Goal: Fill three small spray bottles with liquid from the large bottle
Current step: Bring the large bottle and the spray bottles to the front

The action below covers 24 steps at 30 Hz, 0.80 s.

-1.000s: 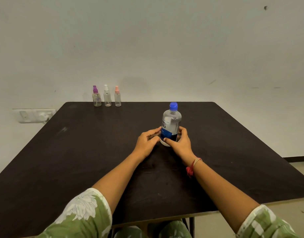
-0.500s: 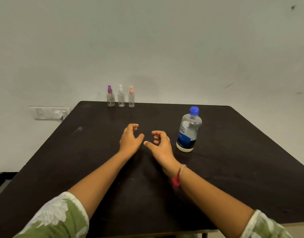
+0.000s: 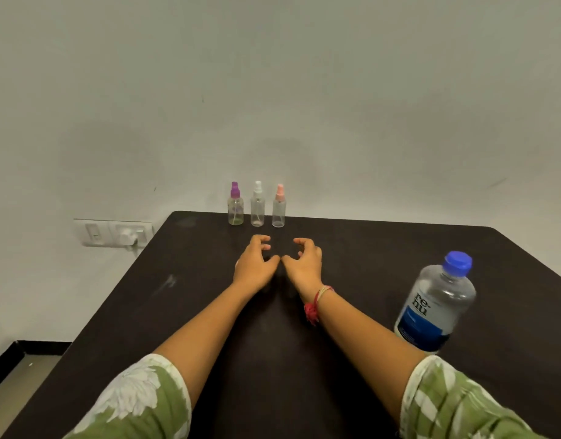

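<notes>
Green white-flowered sleeves (image 3: pixel 139 403); red thread band (image 3: pixel 314 307) at right wrist.

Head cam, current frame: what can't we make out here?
Too small in the head view: fill levels of the purple-cap spray bottle, white-cap spray bottle and pink-cap spray bottle.
Hidden: a base corner of the large bottle, behind the right forearm; its fine label print is blurred.
Unclear: whether fingertips of the left hand or right hand touch the table; mostly their backs show.
Cut off: the table's near edge, by the frame's bottom.
</notes>
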Tool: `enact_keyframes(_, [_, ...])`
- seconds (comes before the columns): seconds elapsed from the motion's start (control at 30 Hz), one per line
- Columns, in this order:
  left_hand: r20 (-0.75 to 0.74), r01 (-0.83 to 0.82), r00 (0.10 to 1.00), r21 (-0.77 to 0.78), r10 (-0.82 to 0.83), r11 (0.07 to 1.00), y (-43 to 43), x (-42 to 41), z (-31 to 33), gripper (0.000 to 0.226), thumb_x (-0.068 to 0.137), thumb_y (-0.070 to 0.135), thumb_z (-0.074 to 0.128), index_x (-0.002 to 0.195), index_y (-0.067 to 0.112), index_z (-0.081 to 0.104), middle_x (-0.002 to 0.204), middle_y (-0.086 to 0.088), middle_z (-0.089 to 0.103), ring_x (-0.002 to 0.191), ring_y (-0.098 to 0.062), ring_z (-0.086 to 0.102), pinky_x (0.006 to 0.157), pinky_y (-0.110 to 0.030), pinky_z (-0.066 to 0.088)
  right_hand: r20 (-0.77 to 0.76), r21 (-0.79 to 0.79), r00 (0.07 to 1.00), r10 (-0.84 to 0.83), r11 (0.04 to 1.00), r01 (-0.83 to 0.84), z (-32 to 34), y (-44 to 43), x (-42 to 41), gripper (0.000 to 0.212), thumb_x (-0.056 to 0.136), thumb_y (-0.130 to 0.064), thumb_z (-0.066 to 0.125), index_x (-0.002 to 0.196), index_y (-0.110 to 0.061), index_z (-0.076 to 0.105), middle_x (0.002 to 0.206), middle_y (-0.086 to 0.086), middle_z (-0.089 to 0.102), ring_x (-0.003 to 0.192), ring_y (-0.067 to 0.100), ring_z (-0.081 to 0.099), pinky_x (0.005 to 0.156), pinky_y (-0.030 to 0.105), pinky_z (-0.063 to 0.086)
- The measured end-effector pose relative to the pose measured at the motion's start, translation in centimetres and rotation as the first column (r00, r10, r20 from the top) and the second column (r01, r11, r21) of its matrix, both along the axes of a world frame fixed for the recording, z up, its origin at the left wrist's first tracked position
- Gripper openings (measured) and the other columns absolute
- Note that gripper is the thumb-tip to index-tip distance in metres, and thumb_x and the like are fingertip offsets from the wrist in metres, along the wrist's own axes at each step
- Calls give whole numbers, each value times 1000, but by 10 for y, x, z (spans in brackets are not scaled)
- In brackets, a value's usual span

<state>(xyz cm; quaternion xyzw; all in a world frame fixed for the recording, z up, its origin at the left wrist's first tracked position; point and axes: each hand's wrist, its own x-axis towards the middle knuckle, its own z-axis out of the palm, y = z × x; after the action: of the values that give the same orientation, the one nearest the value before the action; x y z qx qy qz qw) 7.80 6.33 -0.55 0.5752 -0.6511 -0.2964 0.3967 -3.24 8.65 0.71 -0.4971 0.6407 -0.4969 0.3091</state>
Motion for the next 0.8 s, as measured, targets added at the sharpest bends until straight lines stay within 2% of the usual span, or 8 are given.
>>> enact_keyframes(0.1, [-73,11,997,-5,-12,1000,-28,-2,-1,45,88,18,61,130,17,45,129,-5,56,120,-19,53,100,-35,43,-56,-20,998,-30,999,29,-2,-35,3,50,84,-6,61,132,-10,45,138,10,37,121,21,46,92,20,37])
enact_keyframes(0.2, [-97,11,995,-27,-14,1000,-49,-2,-1,43,88,16,60,129,17,46,128,-5,57,117,-17,55,100,-36,45,-51,-38,997,-55,998,53,-3,-67,7,60,84,-11,66,138,-9,40,140,12,42,128,24,42,102,26,35])
enact_keyframes(0.27, [-52,14,999,-39,-17,999,-60,-3,-4,44,88,18,59,130,18,45,129,-2,58,116,-15,57,98,-36,47,-16,-48,998,-64,997,64,-4,-85,8,65,83,-13,69,140,-9,38,142,11,43,132,24,40,106,29,33])
enact_keyframes(0.37, [82,17,997,-69,-11,997,-73,-5,-7,53,88,23,59,136,19,37,130,2,56,114,-14,58,98,-42,47,-4,-59,998,-69,996,69,-6,-106,9,68,82,-13,71,140,-9,37,141,12,45,132,25,42,105,28,34])
enact_keyframes(0.5, [100,5,995,-71,3,997,-81,-4,-10,60,87,23,58,140,18,30,128,-1,56,110,-16,59,97,-45,47,-29,-69,997,-67,995,65,-6,-127,12,69,79,-13,74,138,-9,39,136,13,50,126,27,47,102,29,38])
enact_keyframes(0.67, [95,2,995,-81,5,997,-83,-5,-13,62,87,20,57,141,18,28,128,-2,56,112,-20,59,98,-48,46,-42,-83,995,-93,993,90,-7,-139,16,59,76,-10,75,128,-10,47,122,11,59,112,26,57,97,32,46])
enact_keyframes(0.8, [97,-15,995,-80,23,997,-81,-6,-10,54,91,13,49,141,16,30,130,-3,55,115,-22,56,99,-48,43,-44,-99,992,-120,988,115,-6,-133,15,42,78,-5,71,116,-7,52,113,10,61,104,25,59,84,24,44])
